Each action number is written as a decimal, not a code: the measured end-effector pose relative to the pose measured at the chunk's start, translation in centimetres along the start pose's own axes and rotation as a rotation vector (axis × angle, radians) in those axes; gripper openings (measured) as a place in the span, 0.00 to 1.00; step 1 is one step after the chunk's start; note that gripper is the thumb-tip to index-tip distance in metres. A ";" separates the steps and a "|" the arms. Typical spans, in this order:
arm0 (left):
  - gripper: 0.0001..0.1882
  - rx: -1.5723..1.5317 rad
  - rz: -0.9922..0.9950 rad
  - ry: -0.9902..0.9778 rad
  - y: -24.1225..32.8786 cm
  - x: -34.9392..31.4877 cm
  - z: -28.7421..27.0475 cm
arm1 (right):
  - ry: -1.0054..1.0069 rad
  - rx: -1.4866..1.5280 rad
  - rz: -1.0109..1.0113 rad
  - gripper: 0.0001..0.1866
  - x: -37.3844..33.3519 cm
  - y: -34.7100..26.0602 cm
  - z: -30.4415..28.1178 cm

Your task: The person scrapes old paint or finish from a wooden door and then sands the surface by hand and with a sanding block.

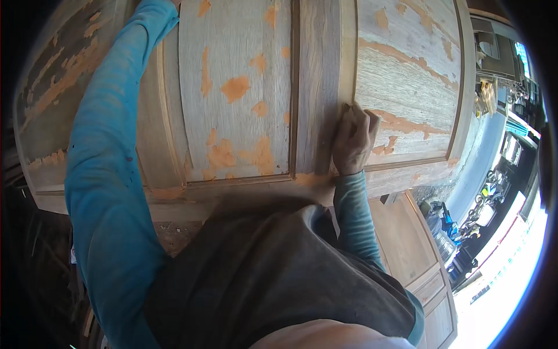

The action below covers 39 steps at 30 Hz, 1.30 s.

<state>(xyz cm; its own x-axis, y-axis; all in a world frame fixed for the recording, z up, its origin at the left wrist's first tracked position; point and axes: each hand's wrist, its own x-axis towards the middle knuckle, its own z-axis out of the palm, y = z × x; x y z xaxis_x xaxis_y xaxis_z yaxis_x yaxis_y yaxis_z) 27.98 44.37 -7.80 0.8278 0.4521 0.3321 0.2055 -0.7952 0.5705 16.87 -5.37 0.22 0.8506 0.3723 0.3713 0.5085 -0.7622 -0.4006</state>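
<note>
A wooden panelled door (318, 70) lies in front of me, with orange filler patches (235, 89) spread over its panels. On the door, my right hand (356, 139) is closed, its fingertips pressed against the moulding between the middle stile and the right panel. A small brown edge shows at those fingertips, but I cannot make out what it is. My left arm, in a blue sleeve, reaches across the door to the far side. Only a sliver of my left hand (175, 2) shows at the top edge, and its fingers are out of the picture.
A second panelled wooden door (401, 235) stands at the lower right, close to my right elbow. Beyond it lie blue bags (444, 224) and assorted clutter along a bright opening. Dark, blurred items lie at the left under the door's edge.
</note>
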 end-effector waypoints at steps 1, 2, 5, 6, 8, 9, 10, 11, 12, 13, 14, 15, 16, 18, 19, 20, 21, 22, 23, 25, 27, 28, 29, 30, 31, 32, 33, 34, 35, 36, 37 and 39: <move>0.19 -0.074 0.021 0.024 -1.5 0.2 -0.7 | 0.001 0.022 0.017 0.10 3.6 0.3 2.4; 0.19 -0.147 0.043 0.047 -3.1 0.3 -1.5 | 0.072 0.056 -0.078 0.07 8.1 1.8 5.8; 0.18 -0.054 0.058 0.052 -0.7 0.7 -2.0 | 0.087 0.051 -0.112 0.10 25.4 5.5 13.9; 0.17 -0.023 0.090 0.050 0.1 1.3 -1.2 | 0.072 -0.112 -0.318 0.07 31.4 10.3 16.6; 0.16 0.092 0.105 0.061 -0.8 1.8 -1.2 | 0.055 -0.030 -0.264 0.07 32.2 10.2 18.4; 0.15 0.097 0.119 0.046 -0.9 2.1 -1.3 | 0.054 -0.008 -0.239 0.06 32.1 10.0 18.2; 0.15 0.112 0.115 0.039 -1.6 1.8 -1.9 | 0.068 0.079 -0.175 0.07 29.0 8.7 17.2; 0.15 0.128 0.099 0.032 -2.0 1.0 -2.6 | 0.072 0.169 -0.115 0.07 23.3 6.0 14.4; 0.15 0.144 0.051 0.024 -1.1 0.5 -3.3 | -0.163 0.110 0.021 0.14 18.0 2.7 10.2; 0.15 0.162 0.001 0.018 0.0 -0.3 -4.2 | -0.080 0.074 -0.043 0.11 13.0 2.2 8.3; 0.15 0.157 -0.029 0.011 1.2 0.0 -4.4 | -0.086 0.049 -0.055 0.11 8.1 1.8 5.3; 0.16 0.136 -0.003 0.028 1.0 0.2 -3.5 | -0.114 0.004 -0.051 0.12 3.5 1.7 3.0; 0.16 0.120 0.019 0.046 0.5 0.0 -2.5 | -0.077 0.057 -0.025 0.12 -0.6 0.7 0.6; 0.17 0.036 0.056 0.077 -0.2 0.4 -1.1 | -0.087 -0.004 0.015 0.12 -3.0 -0.3 -1.3; 0.17 -0.024 0.050 0.095 -0.9 0.4 -0.9 | -0.105 -0.020 0.031 0.12 -3.1 -0.8 -1.6; 0.17 -0.085 0.043 0.111 -1.6 0.4 -0.7 | -0.091 -0.008 0.016 0.12 -1.3 -0.1 0.1; 0.17 -0.017 0.035 0.106 -1.6 0.8 -1.1 | 0.013 0.030 -0.007 0.10 2.0 0.5 2.7; 0.18 0.038 0.030 0.093 -1.3 1.2 -1.1 | 0.032 -0.009 0.001 0.09 6.2 0.9 4.7; 0.18 0.102 0.020 0.080 -1.1 1.0 -1.6 | 0.025 0.049 0.060 0.10 10.5 0.9 6.7; 0.18 0.030 0.078 0.106 -2.3 1.6 -0.4 | -0.170 -0.005 0.147 0.11 18.3 5.7 12.3; 0.18 0.011 0.127 0.145 -3.4 2.0 -0.3 | 0.026 0.097 -0.003 0.10 22.4 5.8 12.9; 0.17 0.043 0.134 0.167 -4.0 1.4 -0.9 | -0.043 0.143 0.024 0.10 20.8 4.2 11.5; 0.17 0.074 0.141 0.190 -4.5 0.8 -1.2 | -0.112 0.188 0.051 0.10 18.4 2.8 9.3; 0.16 0.119 0.121 0.125 -3.0 1.1 -0.3 | -0.137 0.054 -0.011 0.10 13.6 3.0 6.9; 0.15 0.205 0.088 0.078 -1.5 0.8 -1.6 | -0.162 0.107 0.039 0.10 9.1 1.7 4.0; 0.15 0.291 0.048 0.040 -0.3 0.4 -2.8 | -0.217 0.094 0.085 0.09 5.1 0.7 1.4; 0.14 0.306 0.040 0.054 0.6 -0.3 -3.8 | -0.177 0.123 0.066 0.09 1.3 0.2 -0.2; 0.14 0.325 0.047 0.072 1.8 -0.3 -4.0 | -0.133 0.116 0.046 0.09 -1.1 -0.6 -1.3; 0.13 0.349 0.051 0.092 1.8 -0.2 -4.3 | -0.134 0.116 0.040 0.09 -0.1 0.2 -0.1; 0.14 0.244 0.075 0.100 1.0 0.3 -2.3 | -0.123 0.069 0.064 0.09 0.7 0.0 0.3; 0.14 0.182 0.075 0.116 -0.5 -0.3 -1.7 | -0.131 0.063 0.066 0.08 1.8 0.1 0.9; 0.15 0.150 0.082 0.107 -1.1 0.3 -1.8 | -0.050 0.060 0.034 0.09 10.9 1.1 5.9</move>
<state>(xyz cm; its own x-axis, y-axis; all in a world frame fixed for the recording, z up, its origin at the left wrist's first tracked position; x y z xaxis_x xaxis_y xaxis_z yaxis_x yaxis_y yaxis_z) 27.02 46.13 -6.95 0.7867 0.4170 0.4553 0.2217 -0.8791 0.4220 27.46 0.95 -1.14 0.8722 0.3742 0.3149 0.4853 -0.7423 -0.4621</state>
